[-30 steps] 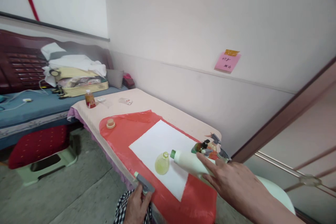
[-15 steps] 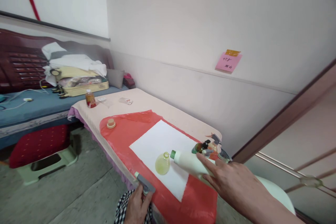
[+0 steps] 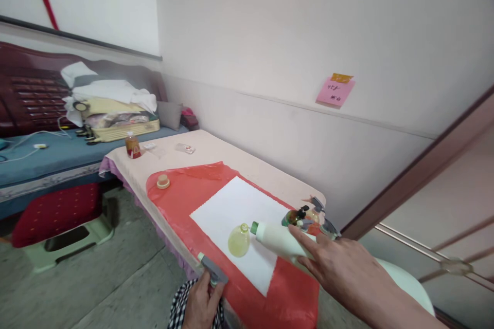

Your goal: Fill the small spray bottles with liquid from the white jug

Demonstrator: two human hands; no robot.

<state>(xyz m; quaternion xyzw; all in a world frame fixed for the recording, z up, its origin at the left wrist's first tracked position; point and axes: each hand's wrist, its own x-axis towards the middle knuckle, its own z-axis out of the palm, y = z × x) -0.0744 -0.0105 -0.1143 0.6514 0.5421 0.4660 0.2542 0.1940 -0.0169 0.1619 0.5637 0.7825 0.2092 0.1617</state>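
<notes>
My right hand (image 3: 328, 262) is wrapped round a white bottle (image 3: 280, 239), tilted so its green neck points left. Just left of that neck, a small round bottle (image 3: 239, 241) with yellowish liquid stands on a white sheet (image 3: 235, 205), and the two bottles look apart. The sheet lies on a red plastic cover (image 3: 200, 180). At the near edge my left hand (image 3: 203, 298) grips a grey spray head (image 3: 212, 269). Several spray bottles (image 3: 299, 216) stand behind the white bottle, partly hidden by it.
A tan cap-like object (image 3: 163, 181) lies on the red cover's far left. Farther back on the table (image 3: 204, 141) are a bottle of amber liquid (image 3: 133, 145) and a small packet (image 3: 185, 148). A red-topped stool (image 3: 57, 216) stands at left, and a wall (image 3: 250, 61) runs behind the table.
</notes>
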